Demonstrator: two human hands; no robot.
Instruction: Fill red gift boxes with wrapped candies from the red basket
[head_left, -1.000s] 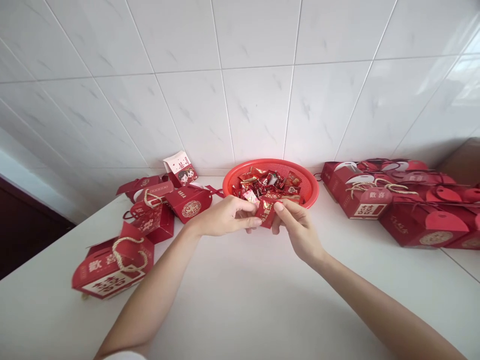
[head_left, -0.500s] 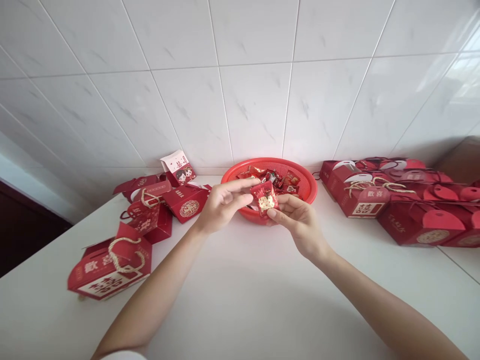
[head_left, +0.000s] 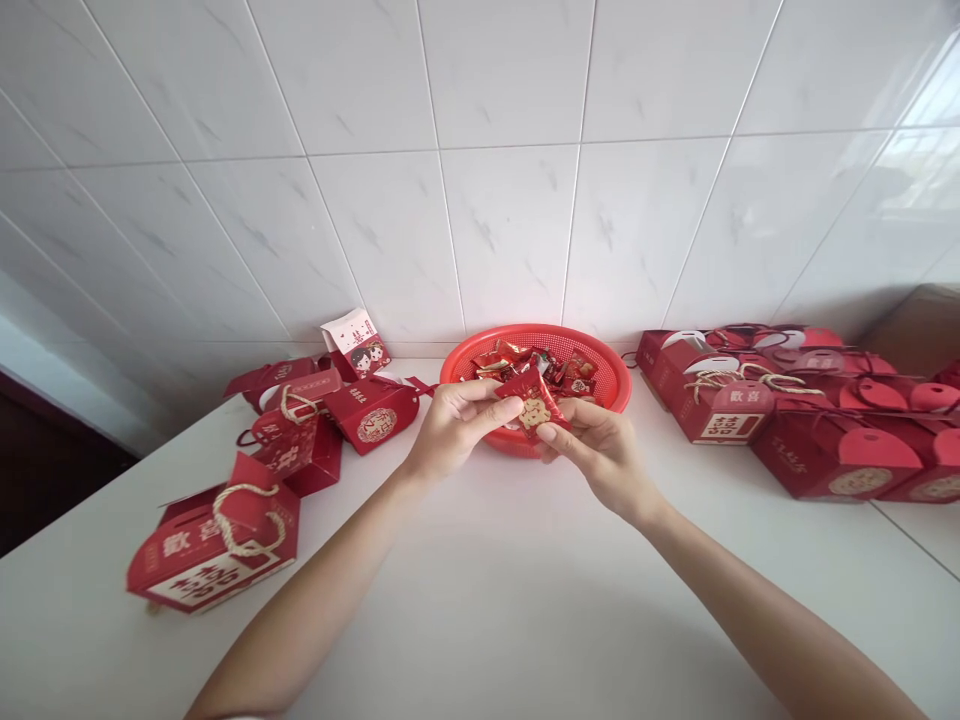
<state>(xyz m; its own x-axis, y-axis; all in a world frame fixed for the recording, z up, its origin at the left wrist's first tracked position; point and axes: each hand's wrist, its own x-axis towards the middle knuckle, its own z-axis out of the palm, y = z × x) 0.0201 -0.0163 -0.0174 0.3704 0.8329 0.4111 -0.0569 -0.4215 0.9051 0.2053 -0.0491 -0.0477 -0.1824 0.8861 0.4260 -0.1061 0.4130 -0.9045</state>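
Observation:
Between my two hands is a red wrapped candy (head_left: 536, 402) with a gold print on its face. My left hand (head_left: 455, 428) pinches its left side, thumb on the front. On the lower right, my right hand (head_left: 598, 447) grips it between thumb and fingers. Both hands are in front of a red plastic basket (head_left: 616, 368) with a perforated wall. Inside the basket lie several more wrapped candies (head_left: 577, 370) in red and gold foil, partly hidden by my hands.
Several red gift boxes (head_left: 217, 540) stand on the left of the white table (head_left: 480, 600), one with a rope handle. A white-topped box (head_left: 358, 345) leans near the wall. More red boxes (head_left: 832, 455) stand in rows at right. A tiled wall (head_left: 510, 230) rises behind.
My left hand has closed its fingers onto the candy, where before they were partly spread. The candy has tilted, and the view has shifted slightly.

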